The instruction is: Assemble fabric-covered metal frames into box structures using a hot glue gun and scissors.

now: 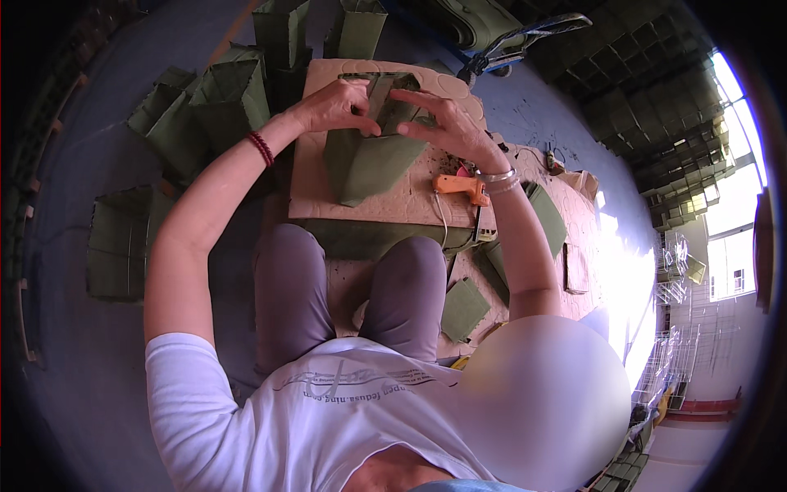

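A dark green felt-like box (373,168) lies tilted on the board-topped work table, its upper end facing away from me. My left hand (340,107) has its fingers curled and thumb stretched along the box's left upper part, gripping it. From the right, my right hand (449,125) holds the box's other side between thumb and fingers, with the tips close to those of the left. Folded material shows between both hands; its exact edges are partly hidden. An orange glue gun (461,188) with a pale cord lies beside the box, near my right wrist.
Several open green boxes (229,94) stand on the floor at the left, another box (123,242) nearer me. Flat green pieces (466,310) lie to my right. A cart with rolled green material (484,25) stands at the far side. Stacked green boxes (648,98) line the right.
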The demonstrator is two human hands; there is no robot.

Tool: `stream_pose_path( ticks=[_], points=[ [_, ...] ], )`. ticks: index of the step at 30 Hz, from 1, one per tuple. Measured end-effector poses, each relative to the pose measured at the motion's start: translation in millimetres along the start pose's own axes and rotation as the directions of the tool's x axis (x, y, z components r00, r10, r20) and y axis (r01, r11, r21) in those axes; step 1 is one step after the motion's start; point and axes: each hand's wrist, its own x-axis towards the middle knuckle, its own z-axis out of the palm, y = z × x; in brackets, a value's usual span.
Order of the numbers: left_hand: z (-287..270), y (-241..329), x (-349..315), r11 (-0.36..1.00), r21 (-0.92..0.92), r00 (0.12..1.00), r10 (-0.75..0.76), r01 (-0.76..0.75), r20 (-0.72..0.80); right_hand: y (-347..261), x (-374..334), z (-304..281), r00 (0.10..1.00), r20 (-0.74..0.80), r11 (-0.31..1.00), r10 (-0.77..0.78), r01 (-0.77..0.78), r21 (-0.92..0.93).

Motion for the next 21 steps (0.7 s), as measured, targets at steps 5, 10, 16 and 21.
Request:
stream_pose_path(
  ticks=[5,10,16,21],
  points=[
    [37.9,49.5,-32.9,0.996,0.083,0.890,0.073,-0.040,-0.449,17.1,-32.7,36.7,0.959,-0.176,0.889,-0.222,0.125,-0.441],
    [85.4,89.2,-31.2,0.871,0.385,0.833,-0.049,0.306,-0.551,20.9,-25.5,75.5,0.854,-0.323,0.773,-0.408,0.135,-0.620],
    [62.1,51.1,-20.6,0.943,0.323,0.893,0.216,-0.085,-0.396,0.4,-3.1,44.9,0.984,0.093,0.856,0.152,-0.084,-0.510],
    [18.0,44.3,-6.4,0.983,0.170,0.989,-0.087,0.066,0.117,-15.1,35.1,27.1,0.856,0.398,0.897,0.331,-0.155,-0.413]
  ],
)
